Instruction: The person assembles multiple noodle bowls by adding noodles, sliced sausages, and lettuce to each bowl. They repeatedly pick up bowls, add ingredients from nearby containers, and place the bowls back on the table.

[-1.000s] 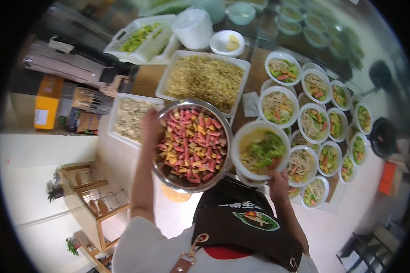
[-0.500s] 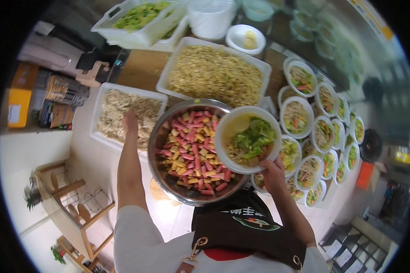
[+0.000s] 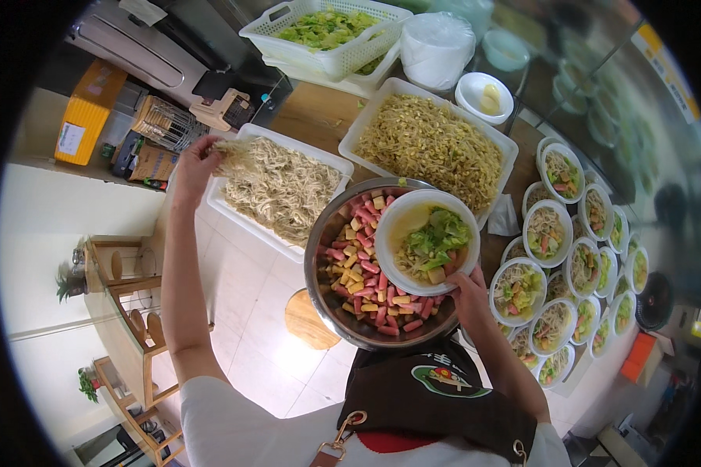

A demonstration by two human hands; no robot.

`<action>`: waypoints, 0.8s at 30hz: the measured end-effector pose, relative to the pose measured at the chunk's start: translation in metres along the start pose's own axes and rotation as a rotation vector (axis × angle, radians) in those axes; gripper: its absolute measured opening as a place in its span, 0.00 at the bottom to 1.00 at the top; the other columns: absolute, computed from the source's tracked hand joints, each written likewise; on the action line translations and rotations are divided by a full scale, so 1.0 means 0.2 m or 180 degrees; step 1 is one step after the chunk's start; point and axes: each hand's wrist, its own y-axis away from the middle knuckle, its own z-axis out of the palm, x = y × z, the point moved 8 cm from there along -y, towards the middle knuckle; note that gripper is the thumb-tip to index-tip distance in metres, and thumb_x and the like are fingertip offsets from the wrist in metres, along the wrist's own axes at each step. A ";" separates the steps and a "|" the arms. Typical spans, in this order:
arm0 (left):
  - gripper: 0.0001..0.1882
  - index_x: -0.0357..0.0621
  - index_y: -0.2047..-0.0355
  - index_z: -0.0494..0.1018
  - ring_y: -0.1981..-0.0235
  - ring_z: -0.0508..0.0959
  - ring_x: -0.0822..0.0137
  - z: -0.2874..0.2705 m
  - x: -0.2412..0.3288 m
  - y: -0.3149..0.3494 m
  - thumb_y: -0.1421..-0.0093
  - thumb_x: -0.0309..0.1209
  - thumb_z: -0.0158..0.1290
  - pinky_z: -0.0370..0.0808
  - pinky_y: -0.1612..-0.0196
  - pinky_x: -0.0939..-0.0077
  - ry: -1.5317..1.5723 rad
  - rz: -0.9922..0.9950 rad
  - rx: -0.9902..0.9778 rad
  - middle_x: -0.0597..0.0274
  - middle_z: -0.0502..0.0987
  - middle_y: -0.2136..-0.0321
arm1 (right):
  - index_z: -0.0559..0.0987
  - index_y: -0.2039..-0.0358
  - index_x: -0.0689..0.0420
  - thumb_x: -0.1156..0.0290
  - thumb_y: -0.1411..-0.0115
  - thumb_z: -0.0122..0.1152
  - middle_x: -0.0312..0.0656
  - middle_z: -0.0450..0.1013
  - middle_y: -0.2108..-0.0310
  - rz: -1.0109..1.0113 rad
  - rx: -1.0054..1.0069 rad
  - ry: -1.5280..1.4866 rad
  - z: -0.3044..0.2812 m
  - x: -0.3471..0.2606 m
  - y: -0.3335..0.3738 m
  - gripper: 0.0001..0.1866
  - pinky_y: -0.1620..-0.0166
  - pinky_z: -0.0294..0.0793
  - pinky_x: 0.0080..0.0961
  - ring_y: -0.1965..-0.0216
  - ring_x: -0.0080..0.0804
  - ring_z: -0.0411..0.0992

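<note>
My left hand (image 3: 198, 167) is raised at the left edge of a white tray (image 3: 307, 251). Its fingers pinch a clump of pale stringy shreds (image 3: 234, 158), like those filling the tray. By its lower right rim, my right hand (image 3: 469, 300) grips a white round bowl (image 3: 388, 268), slightly tilted, over a steel basin (image 3: 313, 292). Inside the bowl are chopped green lettuce (image 3: 441, 240), some bean sprouts and a tan cube. Pink sausage pieces (image 3: 388, 311) and yellowish chunks fill the basin, partly hidden by the bowl.
Behind the basin stands a white tray of bean sprouts (image 3: 432, 144). Farther back are a lettuce basket (image 3: 350, 61), a wrapped white stack (image 3: 438, 53) and a small bowl (image 3: 461, 93). Several filled bowls (image 3: 547, 232) crowd the right side. A wooden stool (image 3: 310, 317) stands below.
My left hand has come up from the shreds tray and moved left, now with a clump in its fingers. The view has shifted; my right hand still holds the bowl over the basin.
</note>
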 end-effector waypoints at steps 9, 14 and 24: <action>0.14 0.38 0.61 0.72 0.75 0.68 0.78 0.15 0.05 0.05 0.50 0.20 0.50 0.67 0.71 0.85 -0.0871 0.0402 -0.0342 0.67 0.71 0.75 | 0.64 0.51 0.59 0.82 0.51 0.46 0.38 0.69 0.65 0.0181 -0.0274 -0.0018 0.12 0.05 0.03 0.24 0.76 0.69 0.15 0.73 0.20 0.68; 0.13 0.37 0.62 0.72 0.74 0.68 0.80 0.25 0.11 0.08 0.50 0.19 0.50 0.66 0.70 0.87 -0.0330 0.0145 -0.0445 0.69 0.71 0.75 | 0.62 0.49 0.59 0.83 0.51 0.45 0.41 0.67 0.59 0.0049 -0.0422 -0.0164 0.08 0.11 0.01 0.26 0.63 0.72 0.19 0.62 0.26 0.69; 0.16 0.39 0.62 0.70 0.67 0.73 0.77 0.70 0.95 0.47 0.52 0.12 0.46 0.72 0.63 0.83 0.0425 0.0372 -0.2334 0.66 0.73 0.67 | 0.59 0.46 0.60 0.85 0.53 0.45 0.41 0.63 0.52 0.0092 -0.0699 -0.0313 0.12 0.08 0.04 0.30 0.48 0.64 0.26 0.52 0.29 0.65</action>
